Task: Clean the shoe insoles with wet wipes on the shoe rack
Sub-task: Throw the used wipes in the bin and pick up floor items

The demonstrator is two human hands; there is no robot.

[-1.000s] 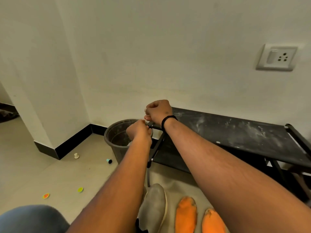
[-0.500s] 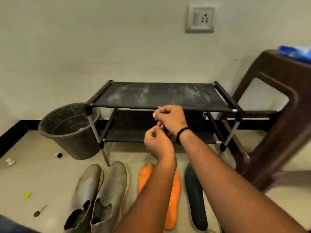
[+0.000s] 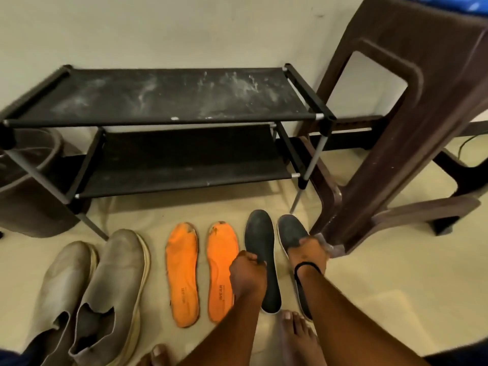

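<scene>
hands are reaching down to the floor, so the step in hand looks like picking up the dark pair of insoles to take to the shoe rack (image 3: pixel 163 101). the left hand (image 3: pixel 247 270) is pinching the near edge of the left dark insole (image 3: pixel 260 241), its fingers curling onto it, while the right hand (image 3: pixel 307 250) is pressing down over the right dark insole (image 3: pixel 290 229) with fingers curling at its edge; something pale and crumpled, possibly a wet wipe (image 3: pixel 331 247), is showing just beyond the right hand, though it is too blurred to be sure. both dark insoles are lying flat on the floor in front of the rack, just beside the orange insoles (image 3: pixel 200 268) and near the leg of the brown plastic chair (image 3: pixel 396 128); the grey shoes (image 3: pixel 87 289) are standing further left, and a dark bucket (image 3: pixel 23 186) is sitting beside the rack's left end. both shelves of the rack are carrying nothing but dusty smears. the next move is probably calling for a firm lift of each insole and a placing flat on the top shelf, where wiping can go on. compared with half a second ago, the hands are no longer working together at chest height before the rack but are spreading apart and dropping to the insoles, and the view is tipping downward, losing the wall socket and bringing bare feet into sight.
</scene>
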